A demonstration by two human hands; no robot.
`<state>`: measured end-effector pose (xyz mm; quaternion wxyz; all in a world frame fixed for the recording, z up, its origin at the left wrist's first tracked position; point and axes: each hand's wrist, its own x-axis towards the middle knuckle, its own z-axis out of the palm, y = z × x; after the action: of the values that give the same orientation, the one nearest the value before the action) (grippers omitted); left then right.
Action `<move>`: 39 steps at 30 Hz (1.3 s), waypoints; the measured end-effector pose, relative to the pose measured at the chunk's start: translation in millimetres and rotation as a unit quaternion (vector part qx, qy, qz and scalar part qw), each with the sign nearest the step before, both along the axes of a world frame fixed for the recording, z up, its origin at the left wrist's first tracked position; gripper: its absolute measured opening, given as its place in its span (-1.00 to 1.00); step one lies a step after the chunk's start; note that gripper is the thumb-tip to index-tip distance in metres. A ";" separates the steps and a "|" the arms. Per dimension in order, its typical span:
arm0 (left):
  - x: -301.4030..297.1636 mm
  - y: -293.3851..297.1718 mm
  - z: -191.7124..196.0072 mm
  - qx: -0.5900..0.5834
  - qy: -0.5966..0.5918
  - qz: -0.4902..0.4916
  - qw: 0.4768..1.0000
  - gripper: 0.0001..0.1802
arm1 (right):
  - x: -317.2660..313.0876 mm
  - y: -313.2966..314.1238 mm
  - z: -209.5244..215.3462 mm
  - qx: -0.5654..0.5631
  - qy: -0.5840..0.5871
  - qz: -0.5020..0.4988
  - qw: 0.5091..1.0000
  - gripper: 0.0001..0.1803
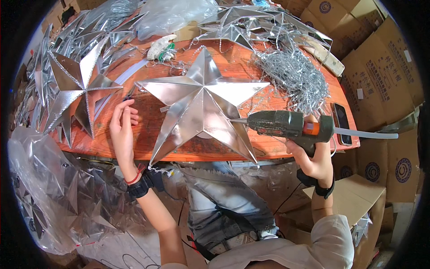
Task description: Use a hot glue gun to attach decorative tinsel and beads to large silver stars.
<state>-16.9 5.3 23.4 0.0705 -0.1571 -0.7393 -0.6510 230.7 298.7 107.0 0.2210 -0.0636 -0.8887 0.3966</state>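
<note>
A silver folded five-pointed star (204,96) lies on the table in front of me, its ridges meeting at the raised middle. My right hand (313,159) is wrapped round the handle of a dark green glue gun (277,124), from whose back a long translucent glue stick (367,133) sticks out. The gun's nozzle points left and reaches the star's right lower arm. To the left of the star, my left hand (122,127) rests at the table with fingers loosely bent and apart, and no object shows in it. A second star (84,89) with glittery trim along its ridges stands left of that hand.
Tangled silver tinsel (293,76) heaps at the right back. A phone (342,123) lies by the right table edge (351,142). A white glove (161,48) sits at the back, near more silver stars (246,29). Cardboard boxes (380,71) stack on the right; bagged stars (58,193) lie lower left.
</note>
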 end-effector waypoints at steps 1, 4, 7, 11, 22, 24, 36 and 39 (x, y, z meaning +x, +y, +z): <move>-0.7 -0.2 -0.8 0.000 -0.002 0.001 1.000 -0.75 | 1.0 1.7 0.0 0.009 0.000 0.002 1.000 -0.67; -0.8 0.0 -0.9 0.002 -0.006 0.002 1.000 -0.75 | 2.8 3.1 2.0 0.021 0.001 0.011 1.000 -0.66; -1.0 0.1 -0.9 -0.002 -0.006 0.004 1.000 -0.75 | 4.9 4.3 3.8 0.023 -0.006 0.012 1.000 -0.64; -0.5 1.1 -0.3 -0.006 0.002 0.004 1.000 -0.74 | 6.2 4.6 9.7 -0.018 -0.026 0.021 0.999 -0.64; 0.0 -0.7 -1.3 -0.012 0.003 0.005 1.000 -0.73 | 3.2 21.0 12.9 -0.021 -0.027 0.047 0.998 -0.66; -1.5 -2.9 -3.8 -0.004 0.001 0.006 1.000 -0.73 | 3.6 19.8 8.0 -0.046 -0.034 0.029 0.998 -0.65; -5.7 -4.7 -4.3 0.017 0.010 0.006 1.000 -0.74 | 2.1 24.0 -2.9 0.072 -0.010 0.131 0.989 -0.62; -6.0 -4.0 -5.5 0.016 0.006 0.007 1.000 -0.75 | 1.3 23.1 -4.6 0.079 -0.007 0.124 0.989 -0.63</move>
<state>-22.9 1.4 17.9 0.0816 -0.1547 -0.7295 -0.6613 232.1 321.9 102.4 0.1686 0.0616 -0.9197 0.3493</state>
